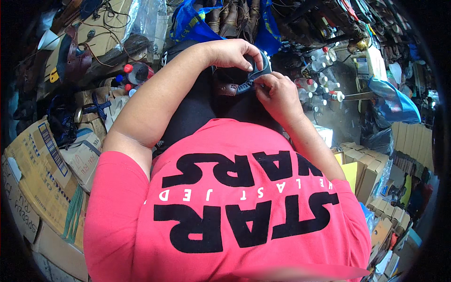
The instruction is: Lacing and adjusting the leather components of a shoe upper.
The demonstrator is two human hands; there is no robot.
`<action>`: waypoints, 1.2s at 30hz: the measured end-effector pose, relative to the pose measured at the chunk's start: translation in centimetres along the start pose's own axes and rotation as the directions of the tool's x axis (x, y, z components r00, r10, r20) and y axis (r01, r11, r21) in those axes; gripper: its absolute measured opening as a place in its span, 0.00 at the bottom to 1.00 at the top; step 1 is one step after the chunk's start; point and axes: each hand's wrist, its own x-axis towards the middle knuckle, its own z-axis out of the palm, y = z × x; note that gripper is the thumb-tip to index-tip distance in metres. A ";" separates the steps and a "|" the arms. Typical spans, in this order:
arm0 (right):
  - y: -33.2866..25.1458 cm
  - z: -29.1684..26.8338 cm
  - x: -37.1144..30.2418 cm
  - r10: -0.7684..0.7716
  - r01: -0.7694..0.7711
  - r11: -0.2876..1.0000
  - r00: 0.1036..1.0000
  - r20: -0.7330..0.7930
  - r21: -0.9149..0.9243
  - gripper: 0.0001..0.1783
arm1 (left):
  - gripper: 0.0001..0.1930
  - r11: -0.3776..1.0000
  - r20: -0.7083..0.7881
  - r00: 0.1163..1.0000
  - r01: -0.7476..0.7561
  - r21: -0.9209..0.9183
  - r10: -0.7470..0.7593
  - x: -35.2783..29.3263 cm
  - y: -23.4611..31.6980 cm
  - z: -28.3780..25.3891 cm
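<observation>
A dark shoe (pixel 242 88) rests at my lap, between my thighs, with a brown leather part on its near left side and a row of dark stitches or cord along its edge. A pale rim shows on its far right side. My left hand (pixel 235 54) reaches over from the far side, its fingers bent round the shoe's upper part and the thumb pressing near the opening. Close to the stitched edge, my right hand (pixel 280 95) has its thumb and fingers pinched together. Whatever lies in that pinch is too small to make out.
Beyond my knees, a blue bag (pixel 195 21) surrounds several brown shoe-shaped forms (pixel 230 19). Several plastic bottles (pixel 319 87) stand at right, near a blue cloth-like piece (pixel 394 101). More red-capped bottles (pixel 139 74) lie left. Cardboard boxes (pixel 40 174) are at left; stacked boxes (pixel 364 164) at right.
</observation>
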 end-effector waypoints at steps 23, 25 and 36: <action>7.2 0.4 2.1 -0.010 -0.263 0.735 0.917 0.399 0.625 0.11 | 0.19 0.965 -0.121 0.990 -0.037 0.260 0.070 -0.3 -0.5 -0.4; 6.9 0.3 2.3 0.019 -0.248 0.749 0.935 0.355 0.614 0.11 | 0.19 0.960 -0.152 0.986 -0.022 0.281 0.067 -0.1 -1.0 -0.2; 3.2 -0.2 0.8 -0.130 0.129 0.989 0.992 -0.001 0.075 0.14 | 0.18 0.656 -0.479 0.876 0.332 0.678 0.052 -6.7 0.1 0.8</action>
